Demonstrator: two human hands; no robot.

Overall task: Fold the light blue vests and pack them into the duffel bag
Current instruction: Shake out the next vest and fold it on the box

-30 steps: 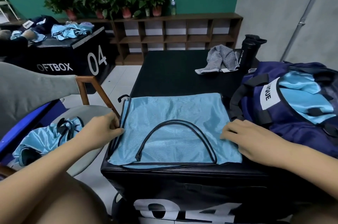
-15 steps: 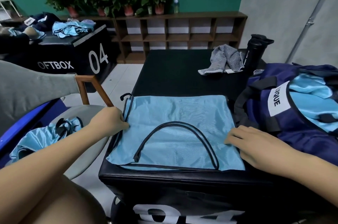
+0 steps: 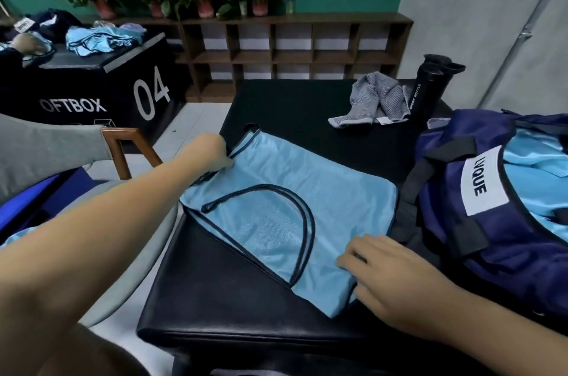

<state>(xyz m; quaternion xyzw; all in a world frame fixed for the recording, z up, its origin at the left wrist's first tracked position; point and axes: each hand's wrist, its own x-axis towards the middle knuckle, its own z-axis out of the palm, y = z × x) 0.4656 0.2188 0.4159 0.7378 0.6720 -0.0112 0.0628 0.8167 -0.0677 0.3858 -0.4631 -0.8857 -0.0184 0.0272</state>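
A left hand pinches the far trimmed edge of a light blue vest lying askew on a black padded box, beside the navy duffel bag; the right hand, fingers flat, pins its near corner. An uneven pull could skew the fold.

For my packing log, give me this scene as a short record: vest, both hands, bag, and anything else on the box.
vest: light blue vest, flat on black soft box
left hand: pinches vest's far-left edge
right hand: rests on near-right corner
bag: navy duffel bag, open, light blue fabric inside
also: grey striped cloth, black sport bottle
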